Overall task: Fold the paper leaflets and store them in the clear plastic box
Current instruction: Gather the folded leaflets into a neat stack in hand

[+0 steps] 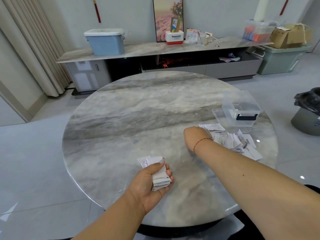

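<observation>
My left hand [149, 184] grips a stack of folded leaflets [158, 174] above the near part of the round marble table [138, 108]. My right hand [195, 135] reaches to the right into a loose pile of paper leaflets [233, 141] lying on the table; its fingers are hidden behind the wrist and the papers, so its grip cannot be seen. A thin red string circles that wrist. Behind the pile stands the clear plastic box [242, 110] with a black latch, and its clear lid [219, 116] lies under or beside it.
A black-bagged waste bin [308, 111] stands on the floor right of the table. A long marble sideboard [155, 49] runs along the far wall with a blue bin [105, 42], a white and red box [174, 37] and clutter. Curtains hang at far left.
</observation>
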Available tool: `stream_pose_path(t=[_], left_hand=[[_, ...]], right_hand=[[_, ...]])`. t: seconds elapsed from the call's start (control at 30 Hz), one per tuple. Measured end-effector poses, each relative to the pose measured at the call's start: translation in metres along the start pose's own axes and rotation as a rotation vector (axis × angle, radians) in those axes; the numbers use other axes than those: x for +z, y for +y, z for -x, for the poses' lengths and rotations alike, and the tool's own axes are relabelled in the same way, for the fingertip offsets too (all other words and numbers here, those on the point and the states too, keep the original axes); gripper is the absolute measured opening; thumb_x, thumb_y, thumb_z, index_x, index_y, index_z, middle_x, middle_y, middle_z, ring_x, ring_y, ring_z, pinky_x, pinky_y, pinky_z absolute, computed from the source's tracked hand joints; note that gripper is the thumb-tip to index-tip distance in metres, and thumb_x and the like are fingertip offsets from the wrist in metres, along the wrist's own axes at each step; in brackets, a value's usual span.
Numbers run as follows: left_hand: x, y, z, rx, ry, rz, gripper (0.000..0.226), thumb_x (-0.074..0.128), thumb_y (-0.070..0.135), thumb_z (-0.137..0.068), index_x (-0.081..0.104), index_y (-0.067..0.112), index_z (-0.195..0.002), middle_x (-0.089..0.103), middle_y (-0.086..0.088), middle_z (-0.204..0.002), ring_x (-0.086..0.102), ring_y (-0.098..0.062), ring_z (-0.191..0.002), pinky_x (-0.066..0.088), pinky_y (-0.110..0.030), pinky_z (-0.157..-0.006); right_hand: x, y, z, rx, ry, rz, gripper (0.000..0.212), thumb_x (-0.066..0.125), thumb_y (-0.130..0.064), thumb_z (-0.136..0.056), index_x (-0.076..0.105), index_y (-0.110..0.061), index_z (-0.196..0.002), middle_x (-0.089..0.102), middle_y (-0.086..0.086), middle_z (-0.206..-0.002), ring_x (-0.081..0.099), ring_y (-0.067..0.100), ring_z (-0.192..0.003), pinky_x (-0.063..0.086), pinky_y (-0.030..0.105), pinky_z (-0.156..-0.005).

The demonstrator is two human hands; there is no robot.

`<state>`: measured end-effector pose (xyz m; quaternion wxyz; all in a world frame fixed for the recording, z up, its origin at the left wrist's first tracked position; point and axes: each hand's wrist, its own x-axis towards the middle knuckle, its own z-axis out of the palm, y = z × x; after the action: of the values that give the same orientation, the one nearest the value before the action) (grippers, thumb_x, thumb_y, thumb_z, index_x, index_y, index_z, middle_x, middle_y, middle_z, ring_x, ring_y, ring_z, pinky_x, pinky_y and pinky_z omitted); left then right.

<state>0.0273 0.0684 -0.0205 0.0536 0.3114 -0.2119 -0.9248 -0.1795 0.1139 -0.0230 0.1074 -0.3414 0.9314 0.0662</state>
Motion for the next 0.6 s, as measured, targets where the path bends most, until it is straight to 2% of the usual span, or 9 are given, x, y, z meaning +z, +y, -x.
stream_pose_path(t=[0.1, 0.2, 0.23, 0.3, 0.33, 0.37, 0.43, 0.5, 0.6], left_hand=[[-0.003, 0.004, -0.003, -0.011, 0.003, 0.029, 0.022, 0.068, 0.020, -0.075, 0.060, 0.008, -0.091, 0.057, -0.010, -0.074, 0.053, -0.019, -0.060, 0.051, -0.030, -0.058], [-0.005, 0.005, -0.005, -0.033, 0.012, 0.073, 0.032, 0.069, 0.036, -0.076, 0.060, 0.008, -0.090, 0.056, -0.009, -0.077, 0.054, -0.018, -0.061, 0.051, -0.030, -0.060], [-0.005, 0.005, -0.005, -0.037, 0.013, 0.082, 0.037, 0.069, 0.041, -0.075, 0.060, 0.008, -0.090, 0.056, -0.009, -0.077, 0.054, -0.018, -0.062, 0.051, -0.031, -0.062], [-0.004, 0.006, -0.008, -0.028, 0.012, 0.090, 0.046, 0.068, 0.048, -0.072, 0.059, 0.008, -0.092, 0.056, -0.009, -0.078, 0.055, -0.018, -0.062, 0.051, -0.031, -0.063], [-0.004, 0.006, -0.008, -0.017, 0.008, 0.098, 0.050, 0.067, 0.051, -0.070, 0.058, 0.008, -0.094, 0.057, -0.009, -0.078, 0.055, -0.019, -0.063, 0.052, -0.031, -0.064], [-0.004, 0.006, -0.009, -0.003, 0.001, 0.100, 0.054, 0.066, 0.053, -0.069, 0.059, 0.007, -0.097, 0.059, -0.010, -0.080, 0.057, -0.020, -0.066, 0.052, -0.032, -0.068], [-0.002, 0.006, -0.008, 0.023, -0.031, 0.047, 0.065, 0.059, 0.058, -0.069, 0.062, 0.004, -0.107, 0.065, -0.015, -0.095, 0.063, -0.025, -0.083, 0.049, -0.036, -0.086], [0.000, 0.004, -0.006, 0.022, -0.065, -0.013, 0.073, 0.054, 0.061, -0.070, 0.067, -0.001, -0.106, 0.066, -0.019, -0.108, 0.064, -0.028, -0.098, 0.043, -0.039, -0.100], [0.005, -0.001, -0.004, 0.009, -0.105, -0.006, 0.074, 0.053, 0.061, -0.070, 0.069, -0.006, -0.100, 0.067, -0.020, -0.106, 0.064, -0.029, -0.103, 0.041, -0.043, -0.103]], right_hand=[[0.007, 0.003, -0.010, -0.042, 0.063, 0.071, 0.023, 0.052, 0.010, -0.072, 0.048, -0.011, -0.063, 0.051, 0.007, -0.075, 0.051, 0.028, -0.078, 0.050, 0.033, -0.075], [0.010, 0.007, -0.010, -0.044, 0.162, 0.029, 0.014, 0.053, 0.004, -0.077, 0.060, -0.008, -0.080, 0.060, 0.009, -0.075, 0.050, 0.026, -0.069, 0.038, 0.025, -0.061], [0.009, 0.006, -0.007, -0.062, 0.283, -0.009, 0.010, 0.057, 0.002, -0.076, 0.062, -0.006, -0.081, 0.064, 0.012, -0.075, 0.052, 0.025, -0.064, 0.035, 0.023, -0.056], [0.001, -0.002, 0.014, -0.179, 0.695, -0.142, 0.011, 0.070, -0.002, -0.062, 0.060, -0.005, -0.060, 0.058, 0.011, -0.052, 0.048, 0.023, -0.043, 0.028, 0.018, -0.045], [-0.001, -0.008, 0.034, -0.292, 0.904, -0.241, 0.013, 0.067, -0.003, -0.060, 0.056, -0.006, -0.053, 0.053, 0.009, -0.045, 0.044, 0.023, -0.037, 0.027, 0.018, -0.042], [0.001, -0.018, 0.056, -0.430, 1.004, -0.332, 0.011, 0.059, -0.006, -0.064, 0.056, -0.007, -0.054, 0.051, 0.008, -0.046, 0.045, 0.024, -0.040, 0.032, 0.020, -0.041], [0.012, -0.036, 0.097, -0.610, 1.042, -0.352, 0.020, 0.047, -0.010, -0.078, 0.064, -0.007, -0.068, 0.059, 0.005, -0.060, 0.056, 0.025, -0.054, 0.046, 0.028, -0.049], [0.022, -0.046, 0.122, -0.680, 1.039, -0.337, 0.021, 0.049, -0.010, -0.083, 0.068, -0.006, -0.076, 0.067, 0.005, -0.074, 0.063, 0.022, -0.066, 0.052, 0.032, -0.059], [0.033, -0.045, 0.123, -0.686, 1.009, -0.334, 0.014, 0.056, -0.008, -0.080, 0.068, -0.008, -0.073, 0.070, 0.003, -0.079, 0.065, 0.019, -0.068, 0.053, 0.031, -0.058]])
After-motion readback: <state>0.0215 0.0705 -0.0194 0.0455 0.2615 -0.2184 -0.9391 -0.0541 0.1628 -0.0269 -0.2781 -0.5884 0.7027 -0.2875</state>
